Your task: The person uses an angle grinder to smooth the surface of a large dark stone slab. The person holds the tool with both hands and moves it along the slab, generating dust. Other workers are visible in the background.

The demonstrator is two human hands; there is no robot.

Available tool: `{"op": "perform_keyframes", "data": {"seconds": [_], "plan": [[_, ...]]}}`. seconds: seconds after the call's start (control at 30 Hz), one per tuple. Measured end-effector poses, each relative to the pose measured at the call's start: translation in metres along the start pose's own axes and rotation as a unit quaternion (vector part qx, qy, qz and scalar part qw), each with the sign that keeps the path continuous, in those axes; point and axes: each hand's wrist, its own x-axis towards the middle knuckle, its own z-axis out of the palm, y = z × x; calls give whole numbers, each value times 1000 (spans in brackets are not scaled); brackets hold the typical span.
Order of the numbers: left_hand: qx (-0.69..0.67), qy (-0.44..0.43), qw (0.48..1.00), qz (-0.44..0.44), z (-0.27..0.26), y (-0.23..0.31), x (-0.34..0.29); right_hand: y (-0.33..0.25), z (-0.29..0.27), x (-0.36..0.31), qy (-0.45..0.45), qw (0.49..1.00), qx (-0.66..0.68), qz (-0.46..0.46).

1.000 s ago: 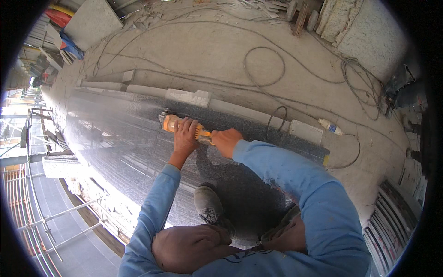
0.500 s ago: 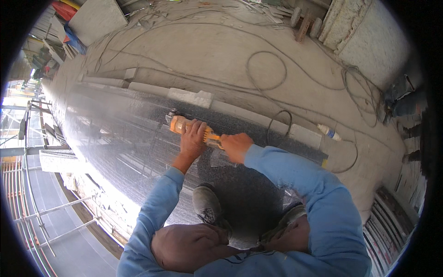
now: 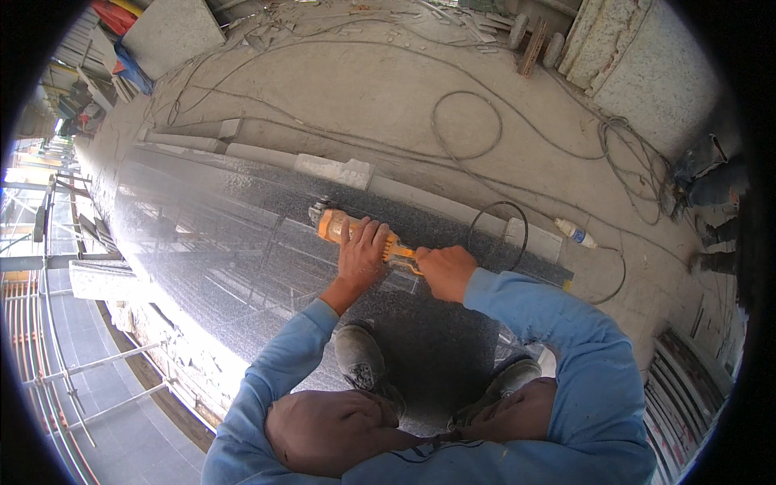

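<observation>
Head view: left grip [image 3: 361, 254] partly hides orange grinder [image 3: 332, 226].

Beyond the hands [image 3: 362, 255] spreads a dusty tan floor [image 3: 372, 89]; far to their right stands a rough pale slab [image 3: 659, 77]; to their left, daylight brightens metal railings [image 3: 93, 366]

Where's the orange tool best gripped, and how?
Grip the orange tool probably two-handed: right hand around its slim rear handle from the right, left hand over its thicker body from above, clear of the metal head at the left end.
</observation>
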Motion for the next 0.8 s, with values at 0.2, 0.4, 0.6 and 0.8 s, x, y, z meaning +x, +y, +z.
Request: {"op": "perform_keyframes", "data": {"seconds": [0.2,0.4,0.6,0.8], "plan": [[25,20,999,0,12,-8,-1,8,20,15,41,999,-7,-29],[29,16,999,-8,22,-21,-3,9,31,33,29,999,3,-22],[41,9,999,-16,27,-32,-5,10,41,47,48,998,6,-33],[59,20,998,-9,33,-46,-6,7,46,59,63,998,7,-27]]}}
